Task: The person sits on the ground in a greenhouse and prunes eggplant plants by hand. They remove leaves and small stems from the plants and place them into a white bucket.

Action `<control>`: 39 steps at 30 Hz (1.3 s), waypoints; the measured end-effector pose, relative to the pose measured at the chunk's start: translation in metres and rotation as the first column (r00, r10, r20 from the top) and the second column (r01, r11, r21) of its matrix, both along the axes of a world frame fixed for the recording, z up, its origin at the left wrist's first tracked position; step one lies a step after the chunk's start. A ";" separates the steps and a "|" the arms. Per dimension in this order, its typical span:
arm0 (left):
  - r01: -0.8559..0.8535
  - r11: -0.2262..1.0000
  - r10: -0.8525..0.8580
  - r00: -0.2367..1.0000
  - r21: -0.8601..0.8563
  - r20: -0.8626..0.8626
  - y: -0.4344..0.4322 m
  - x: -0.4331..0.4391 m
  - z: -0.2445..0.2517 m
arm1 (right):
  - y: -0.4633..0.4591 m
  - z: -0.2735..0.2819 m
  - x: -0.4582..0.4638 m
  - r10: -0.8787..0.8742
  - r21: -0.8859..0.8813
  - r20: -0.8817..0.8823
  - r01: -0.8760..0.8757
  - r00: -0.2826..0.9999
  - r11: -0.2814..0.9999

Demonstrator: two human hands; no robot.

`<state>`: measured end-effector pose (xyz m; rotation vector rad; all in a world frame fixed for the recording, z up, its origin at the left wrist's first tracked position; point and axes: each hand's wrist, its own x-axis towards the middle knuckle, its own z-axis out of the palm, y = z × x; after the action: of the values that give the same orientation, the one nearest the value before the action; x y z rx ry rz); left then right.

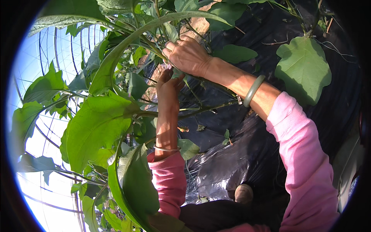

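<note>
An eggplant plant with broad lobed leaves (98, 127) fills the left and middle of the view. My right hand (188, 55), a green bangle on its wrist, has its fingers curled round a green eggplant stem (155, 50). Just below it, my left hand (168, 87) reaches up with its fingertips at a pale purple eggplant flower (166, 65). Shadow and overlap hide whether those fingertips pinch anything. A lower branch (205, 109) runs behind my left forearm, towards the right.
Black plastic mulch film (261, 139) covers the ground, with a strip of bare soil (197, 26) beyond my hands. A large leaf (304, 68) hangs at the right. Thin hoops (55, 49) of a greenhouse frame arch at the left. My shoe (243, 193) stands on the film.
</note>
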<state>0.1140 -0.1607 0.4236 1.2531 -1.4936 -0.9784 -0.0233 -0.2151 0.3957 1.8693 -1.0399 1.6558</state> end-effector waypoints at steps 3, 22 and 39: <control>-0.006 1.000 0.005 0.997 0.005 0.079 -0.002 0.001 -0.004 | 0.015 0.018 -0.009 0.052 -0.034 0.113 -0.049 0.992 0.998; -0.124 0.992 0.123 0.992 0.007 0.041 -0.021 0.017 -0.012 | 0.014 0.008 -0.080 0.141 -0.049 0.226 -0.133 0.964 0.990; -0.048 0.997 0.053 0.993 -0.053 0.107 -0.008 0.009 -0.010 | 0.050 0.066 0.005 0.332 0.258 0.511 -0.510 0.793 0.821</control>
<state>0.1232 -0.1687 0.4136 1.3194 -1.5529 -0.8466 -0.0179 -0.1647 0.4620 2.1490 -1.2575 2.3841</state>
